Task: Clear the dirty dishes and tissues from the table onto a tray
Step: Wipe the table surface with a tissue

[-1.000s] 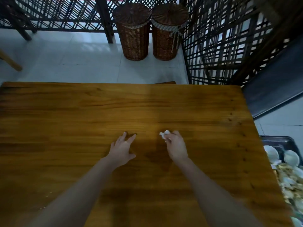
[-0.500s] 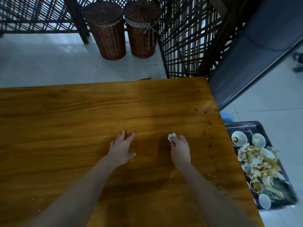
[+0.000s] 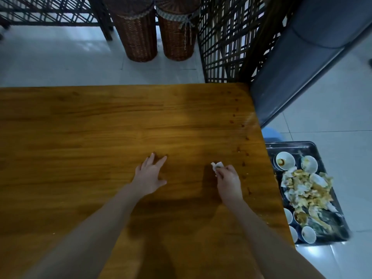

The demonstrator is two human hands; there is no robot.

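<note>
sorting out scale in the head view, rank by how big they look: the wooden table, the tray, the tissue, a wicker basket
1. wooden table
2. tray
3. wicker basket, though farther off, so unsure against the tray
4. tissue

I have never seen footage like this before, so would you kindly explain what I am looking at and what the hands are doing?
There is no machine here: a person wears a camera on the head, so the single picture looks forward and down at their own bare arms. The left hand rests flat and open on the wooden table. The right hand pinches a small white tissue against the tabletop. Beside the table's right edge, lower down, sits a dark tray already loaded with small white bowls and soiled tissues. Two wicker baskets stand on the floor beyond.
</note>
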